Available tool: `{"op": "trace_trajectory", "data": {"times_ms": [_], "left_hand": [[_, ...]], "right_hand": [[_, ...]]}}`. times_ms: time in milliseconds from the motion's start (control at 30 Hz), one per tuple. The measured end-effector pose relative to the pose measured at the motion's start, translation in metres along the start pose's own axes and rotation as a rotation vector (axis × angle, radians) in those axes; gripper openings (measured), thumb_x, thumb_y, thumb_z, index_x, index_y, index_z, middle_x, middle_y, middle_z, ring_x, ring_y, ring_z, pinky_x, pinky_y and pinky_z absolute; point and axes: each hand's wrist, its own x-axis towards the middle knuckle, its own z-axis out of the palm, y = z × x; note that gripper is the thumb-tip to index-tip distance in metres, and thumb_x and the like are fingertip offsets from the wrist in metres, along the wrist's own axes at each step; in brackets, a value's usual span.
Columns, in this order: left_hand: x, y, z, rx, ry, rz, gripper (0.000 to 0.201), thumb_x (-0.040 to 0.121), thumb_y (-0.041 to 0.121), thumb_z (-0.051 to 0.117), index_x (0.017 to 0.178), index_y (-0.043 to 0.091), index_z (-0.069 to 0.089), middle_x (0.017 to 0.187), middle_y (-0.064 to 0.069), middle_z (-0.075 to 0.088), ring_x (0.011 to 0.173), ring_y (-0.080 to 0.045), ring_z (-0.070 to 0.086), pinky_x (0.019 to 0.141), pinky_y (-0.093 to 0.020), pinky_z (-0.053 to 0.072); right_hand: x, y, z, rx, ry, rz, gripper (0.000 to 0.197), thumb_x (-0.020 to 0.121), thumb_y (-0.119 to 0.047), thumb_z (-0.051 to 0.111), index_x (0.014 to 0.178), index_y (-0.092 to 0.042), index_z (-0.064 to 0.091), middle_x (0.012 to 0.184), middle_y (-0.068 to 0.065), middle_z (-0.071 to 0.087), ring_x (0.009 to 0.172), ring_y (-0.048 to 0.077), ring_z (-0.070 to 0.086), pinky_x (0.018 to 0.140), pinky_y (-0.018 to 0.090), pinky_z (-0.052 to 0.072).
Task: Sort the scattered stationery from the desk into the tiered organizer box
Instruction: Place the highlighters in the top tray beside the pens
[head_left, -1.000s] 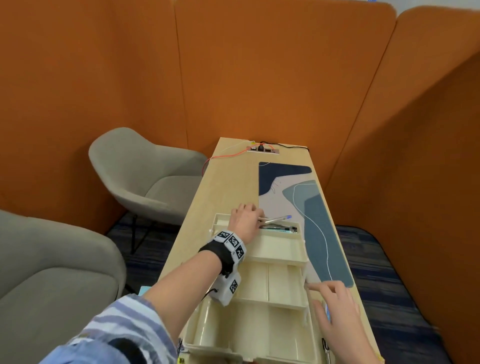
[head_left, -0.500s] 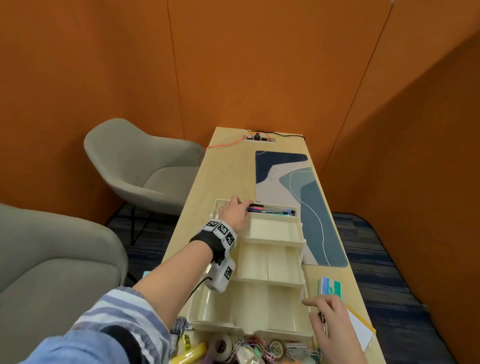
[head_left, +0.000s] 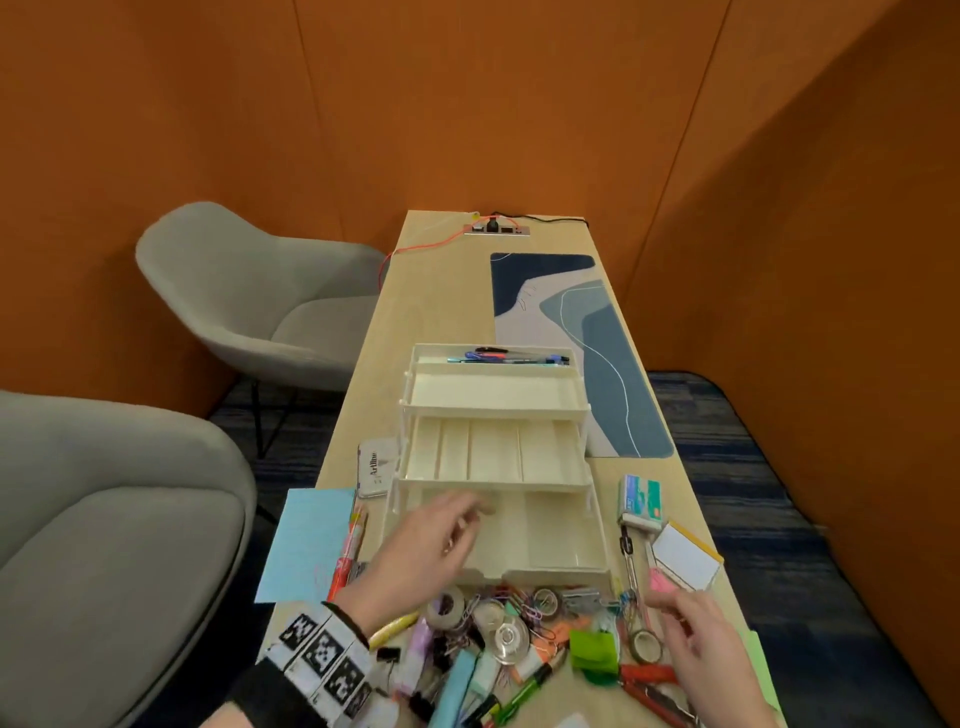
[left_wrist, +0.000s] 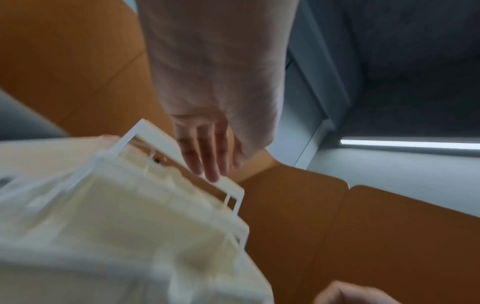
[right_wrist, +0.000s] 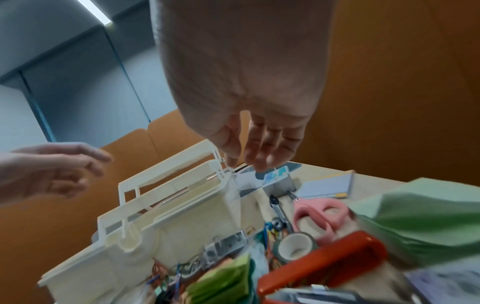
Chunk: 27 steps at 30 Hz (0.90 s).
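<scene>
A cream tiered organizer box (head_left: 493, 400) stands on the desk, its steps dropping toward me. Several pens (head_left: 506, 357) lie in its top back tray. My left hand (head_left: 431, 545) hovers over the bottom tier's left part, fingers relaxed and holding nothing; the left wrist view shows its straight fingers (left_wrist: 205, 152) above the organizer (left_wrist: 116, 216). My right hand (head_left: 696, 639) hangs over the heap of stationery (head_left: 519, 629) at the near edge, fingers loose and empty (right_wrist: 259, 148). The heap holds tape rolls, paper clips, markers, green sticky notes (head_left: 595, 652) and pink scissors (right_wrist: 322, 211).
A blue paper sheet (head_left: 306, 543) and a white Artline box (head_left: 375, 467) lie left of the organizer. A staple box (head_left: 639, 499) and note pads (head_left: 683, 556) lie to its right. A desk mat (head_left: 587, 353) stretches behind. Grey chairs (head_left: 249, 291) stand left; orange walls surround.
My left hand has left the top tray, where the pens now lie, and drawn back over the bottom tier. My right hand moved nearer, over the heap. The view tilted down.
</scene>
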Motion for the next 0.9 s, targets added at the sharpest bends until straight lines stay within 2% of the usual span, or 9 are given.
{"op": "trace_trajectory", "data": {"times_ms": [67,100,200,267,367,500,667,800,900], "left_hand": [[-0.024,-0.005,0.019,0.074,-0.209,-0.009,0.019,0.098,0.028,0.045,0.112,0.028,0.059,0.109,0.014,0.060,0.090,0.007,0.053,0.086,-0.016,0.045],[-0.034,-0.009,0.027,0.124,-0.289,-0.021,0.020,0.098,0.029,0.045,0.111,0.026,0.061,0.109,0.011,0.062,0.089,0.004,0.054,0.086,-0.021,0.046],[-0.055,-0.022,0.043,0.229,-0.405,-0.086,0.023,0.097,0.028,0.044,0.111,0.024,0.061,0.113,0.003,0.063,0.099,-0.012,0.057,0.087,-0.028,0.047],[-0.064,-0.029,0.048,0.222,-0.391,-0.129,0.024,0.097,0.029,0.043,0.113,0.024,0.061,0.115,0.004,0.063,0.102,-0.013,0.057,0.087,-0.028,0.046],[-0.075,-0.037,0.046,0.160,-0.311,-0.190,0.025,0.097,0.030,0.045,0.112,0.026,0.063,0.111,0.006,0.064,0.099,-0.010,0.058,0.087,-0.029,0.047],[-0.086,-0.048,0.047,0.116,-0.266,-0.248,0.023,0.096,0.031,0.047,0.110,0.026,0.064,0.105,0.007,0.065,0.096,-0.009,0.059,0.085,-0.031,0.048],[-0.088,-0.046,0.051,0.089,-0.258,-0.257,0.022,0.096,0.029,0.048,0.108,0.024,0.065,0.101,0.006,0.066,0.082,-0.007,0.057,0.076,-0.026,0.048],[-0.087,-0.040,0.054,0.112,-0.304,-0.246,0.022,0.096,0.028,0.048,0.109,0.023,0.064,0.104,0.007,0.064,0.082,-0.006,0.055,0.075,-0.023,0.045],[-0.082,-0.037,0.056,0.157,-0.326,-0.234,0.019,0.094,0.025,0.050,0.105,0.021,0.065,0.099,0.004,0.067,0.081,-0.010,0.056,0.077,-0.027,0.047]], "right_hand": [[-0.009,0.005,0.003,-0.040,-0.102,0.017,0.035,0.088,-0.004,0.057,0.085,-0.039,0.057,0.104,-0.008,0.063,0.090,0.011,0.059,0.074,0.026,0.045],[-0.014,0.004,0.005,-0.073,-0.166,0.042,0.032,0.089,-0.007,0.057,0.084,-0.038,0.057,0.103,-0.007,0.063,0.091,0.013,0.058,0.075,0.028,0.045],[-0.024,0.007,0.015,-0.146,-0.288,0.010,0.033,0.089,-0.014,0.056,0.077,-0.044,0.056,0.100,-0.011,0.065,0.102,0.014,0.056,0.081,0.028,0.045],[-0.029,0.001,0.021,-0.153,-0.360,-0.021,0.031,0.091,-0.016,0.053,0.077,-0.043,0.054,0.096,-0.010,0.064,0.094,0.008,0.058,0.080,0.023,0.046],[-0.031,-0.018,0.029,-0.185,-0.445,-0.111,0.018,0.096,-0.019,0.047,0.094,-0.032,0.059,0.098,-0.014,0.058,0.091,0.001,0.054,0.076,0.014,0.041],[-0.033,-0.031,0.043,-0.283,-0.570,-0.234,0.020,0.093,-0.017,0.045,0.102,-0.028,0.059,0.097,-0.012,0.052,0.087,0.004,0.053,0.077,0.020,0.042],[-0.041,-0.027,0.035,-0.481,-0.568,-0.310,0.026,0.091,-0.020,0.042,0.112,-0.027,0.054,0.109,-0.007,0.051,0.103,0.013,0.047,0.085,0.026,0.038],[-0.058,-0.038,0.051,-0.595,-0.685,-0.504,0.033,0.090,-0.030,0.044,0.123,-0.029,0.047,0.119,-0.007,0.042,0.111,0.015,0.038,0.088,0.030,0.030],[-0.056,-0.039,0.071,-0.679,-0.698,-0.575,0.026,0.089,-0.028,0.047,0.114,-0.023,0.051,0.116,0.002,0.045,0.107,0.021,0.040,0.087,0.034,0.030]]}}
